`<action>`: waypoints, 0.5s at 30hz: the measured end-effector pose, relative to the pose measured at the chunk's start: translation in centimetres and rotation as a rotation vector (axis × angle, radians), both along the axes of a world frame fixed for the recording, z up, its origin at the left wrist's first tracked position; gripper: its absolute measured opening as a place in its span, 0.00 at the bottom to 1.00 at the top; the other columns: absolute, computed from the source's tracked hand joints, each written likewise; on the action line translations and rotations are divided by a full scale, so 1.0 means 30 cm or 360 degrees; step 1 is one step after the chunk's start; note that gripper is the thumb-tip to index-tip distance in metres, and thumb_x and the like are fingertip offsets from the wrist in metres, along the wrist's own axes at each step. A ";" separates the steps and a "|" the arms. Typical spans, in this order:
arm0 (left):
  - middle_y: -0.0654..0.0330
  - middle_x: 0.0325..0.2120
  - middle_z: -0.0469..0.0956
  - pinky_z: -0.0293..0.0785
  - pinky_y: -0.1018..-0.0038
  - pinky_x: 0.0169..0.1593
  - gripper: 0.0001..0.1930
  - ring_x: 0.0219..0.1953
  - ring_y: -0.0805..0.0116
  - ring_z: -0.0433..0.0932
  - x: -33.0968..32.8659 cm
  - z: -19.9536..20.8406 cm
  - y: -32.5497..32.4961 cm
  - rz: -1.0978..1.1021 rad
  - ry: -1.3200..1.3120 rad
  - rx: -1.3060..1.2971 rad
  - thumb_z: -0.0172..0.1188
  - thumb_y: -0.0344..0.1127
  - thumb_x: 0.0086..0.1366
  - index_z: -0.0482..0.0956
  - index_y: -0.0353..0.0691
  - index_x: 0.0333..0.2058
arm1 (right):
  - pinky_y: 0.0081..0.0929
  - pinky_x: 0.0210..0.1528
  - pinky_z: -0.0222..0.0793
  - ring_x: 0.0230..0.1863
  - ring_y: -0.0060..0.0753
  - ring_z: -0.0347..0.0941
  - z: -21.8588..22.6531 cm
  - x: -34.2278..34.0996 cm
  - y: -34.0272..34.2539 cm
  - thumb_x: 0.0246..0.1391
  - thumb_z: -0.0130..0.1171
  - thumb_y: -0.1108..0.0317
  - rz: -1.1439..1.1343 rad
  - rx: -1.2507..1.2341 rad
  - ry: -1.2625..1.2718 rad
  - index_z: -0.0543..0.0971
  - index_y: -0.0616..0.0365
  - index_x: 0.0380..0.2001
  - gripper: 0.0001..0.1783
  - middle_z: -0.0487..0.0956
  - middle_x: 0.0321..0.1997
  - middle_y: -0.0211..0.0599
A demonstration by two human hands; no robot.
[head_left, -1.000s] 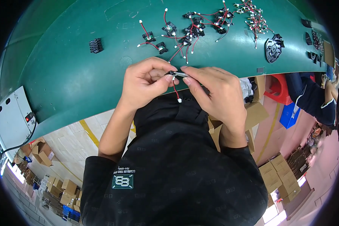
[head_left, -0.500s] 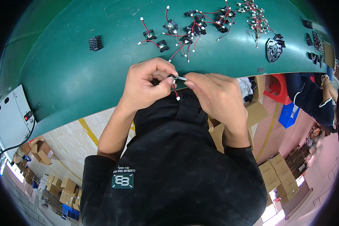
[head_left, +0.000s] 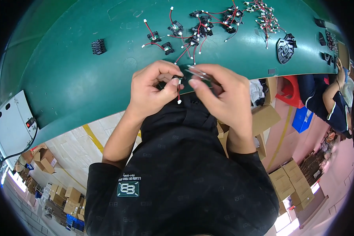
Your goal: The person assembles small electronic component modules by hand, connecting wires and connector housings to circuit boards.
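1. Leaning over a green table (head_left: 86, 78), we work at its near edge, and its top curves across the view.
2. Around us we see a pale floor (head_left: 69, 141) with yellow lines on the left and a pink floor (head_left: 289, 145) on the right.
3. At the table's left end we have one white case (head_left: 12, 126) with a red-lit switch and a black cable (head_left: 32, 141).
4. To our right we count one red stool (head_left: 290, 94), one blue bin (head_left: 302, 119) and one other person, in a dark sleeve (head_left: 316, 88). Brown cartons (head_left: 293, 185) stand on both sides, too many and too overlapped for us to count.
5. Our left hand (head_left: 151, 88) pinches one small black part (head_left: 177, 77) between thumb and forefinger, just over the table edge; one short red wire (head_left: 179, 93) hangs from it, ending in one white plug (head_left: 179, 102).
6. Our right hand (head_left: 230, 94) is closed around one pair of tweezers (head_left: 200, 73), a little blurred, the tips slightly spread and apart from the part; we cannot tell exactly how each finger grips.
7. Beyond our hands we count three wired pieces (head_left: 154, 36) lying loose, one ridged black block (head_left: 99, 46) and one black shell (head_left: 286, 50). The heap of wired pieces (head_left: 200, 29) beside them and the bunch of loose wires (head_left: 269, 21) are too tangled for us to count.
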State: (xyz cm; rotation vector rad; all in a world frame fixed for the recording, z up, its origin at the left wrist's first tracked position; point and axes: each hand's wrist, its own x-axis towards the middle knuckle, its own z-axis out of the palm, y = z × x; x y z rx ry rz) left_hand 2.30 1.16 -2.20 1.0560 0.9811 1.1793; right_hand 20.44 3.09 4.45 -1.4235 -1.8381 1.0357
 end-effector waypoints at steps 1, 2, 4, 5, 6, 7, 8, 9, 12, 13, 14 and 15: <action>0.57 0.32 0.79 0.76 0.82 0.34 0.07 0.31 0.76 0.80 -0.001 -0.005 0.000 -0.0003 0.0016 0.0078 0.58 0.19 0.57 0.76 0.29 0.36 | 0.13 0.21 0.59 0.21 0.11 0.67 -0.018 -0.012 -0.003 0.46 0.65 0.73 0.0001 -0.0001 0.0003 0.81 0.61 0.37 0.12 0.80 0.25 0.31; 0.57 0.32 0.79 0.76 0.82 0.34 0.07 0.31 0.76 0.80 -0.004 -0.003 0.001 -0.0002 0.0019 0.0077 0.58 0.19 0.57 0.76 0.29 0.36 | 0.13 0.21 0.59 0.20 0.11 0.67 -0.037 -0.022 -0.007 0.46 0.66 0.73 -0.0013 -0.0036 0.0043 0.81 0.61 0.36 0.11 0.80 0.24 0.31; 0.55 0.35 0.80 0.76 0.82 0.35 0.10 0.32 0.75 0.81 -0.010 0.002 0.004 -0.0045 0.0052 0.0092 0.58 0.19 0.58 0.76 0.28 0.40 | 0.13 0.21 0.59 0.20 0.10 0.67 -0.042 -0.032 -0.008 0.46 0.66 0.73 -0.0064 -0.0133 0.0060 0.81 0.62 0.33 0.09 0.79 0.22 0.29; 0.55 0.35 0.80 0.76 0.82 0.35 0.10 0.32 0.75 0.81 -0.014 0.000 0.007 -0.0040 0.0054 0.0091 0.58 0.19 0.58 0.76 0.28 0.40 | 0.13 0.21 0.59 0.20 0.10 0.67 -0.045 -0.032 -0.007 0.46 0.66 0.73 -0.0059 -0.0134 0.0061 0.81 0.62 0.33 0.09 0.79 0.22 0.29; 0.54 0.35 0.80 0.77 0.81 0.36 0.12 0.32 0.74 0.81 -0.019 -0.004 0.011 -0.0058 0.0115 0.0124 0.58 0.19 0.58 0.76 0.27 0.42 | 0.12 0.21 0.59 0.20 0.09 0.66 -0.049 -0.030 -0.005 0.46 0.66 0.73 -0.0065 -0.0183 0.0068 0.81 0.62 0.33 0.09 0.79 0.21 0.27; 0.54 0.35 0.81 0.77 0.81 0.36 0.13 0.33 0.73 0.81 -0.018 -0.002 0.017 -0.0079 0.0173 0.0159 0.57 0.19 0.58 0.76 0.27 0.43 | 0.11 0.21 0.58 0.20 0.07 0.66 -0.053 -0.025 -0.003 0.46 0.67 0.74 -0.0075 -0.0230 0.0071 0.81 0.62 0.33 0.09 0.79 0.21 0.25; 0.54 0.35 0.81 0.77 0.81 0.36 0.13 0.33 0.73 0.81 -0.013 0.007 0.018 -0.0078 0.0168 0.0160 0.57 0.19 0.58 0.76 0.27 0.43 | 0.11 0.21 0.58 0.20 0.07 0.66 -0.054 -0.021 -0.002 0.46 0.67 0.74 -0.0075 -0.0229 0.0066 0.81 0.62 0.33 0.09 0.79 0.21 0.25; 0.55 0.34 0.80 0.78 0.80 0.36 0.13 0.33 0.73 0.81 -0.007 0.023 0.016 -0.0058 0.0112 0.0058 0.57 0.19 0.58 0.76 0.27 0.44 | 0.10 0.21 0.57 0.20 0.06 0.64 -0.056 -0.017 -0.001 0.46 0.66 0.75 -0.0112 -0.0253 0.0082 0.81 0.63 0.32 0.09 0.78 0.21 0.23; 0.56 0.33 0.80 0.78 0.79 0.37 0.14 0.34 0.73 0.82 0.009 0.035 0.015 -0.0002 -0.0066 -0.0088 0.58 0.19 0.57 0.76 0.28 0.44 | 0.11 0.19 0.53 0.18 0.05 0.59 -0.109 -0.002 -0.015 0.46 0.66 0.75 -0.0245 -0.0330 0.0274 0.81 0.63 0.31 0.07 0.74 0.17 0.21; 0.56 0.32 0.80 0.78 0.79 0.38 0.14 0.35 0.73 0.82 0.009 0.034 0.013 0.0037 -0.0178 -0.0141 0.58 0.19 0.57 0.76 0.28 0.44 | 0.13 0.17 0.50 0.15 0.06 0.55 -0.121 -0.005 -0.016 0.46 0.65 0.74 -0.0335 -0.0396 0.0462 0.81 0.63 0.30 0.07 0.70 0.13 0.21; 0.56 0.32 0.80 0.78 0.79 0.38 0.14 0.35 0.73 0.82 0.008 0.030 0.010 0.0047 -0.0180 -0.0139 0.58 0.19 0.57 0.76 0.28 0.44 | 0.13 0.17 0.50 0.15 0.06 0.55 -0.121 -0.008 -0.019 0.46 0.65 0.74 -0.0324 -0.0394 0.0460 0.81 0.63 0.30 0.07 0.70 0.13 0.21; 0.57 0.31 0.80 0.78 0.79 0.38 0.13 0.34 0.74 0.81 0.004 0.023 0.006 0.0020 -0.0056 -0.0088 0.59 0.20 0.57 0.76 0.29 0.42 | 0.13 0.17 0.47 0.16 0.05 0.53 -0.112 -0.017 -0.023 0.46 0.66 0.74 -0.0334 -0.0439 0.0517 0.80 0.63 0.30 0.07 0.68 0.13 0.18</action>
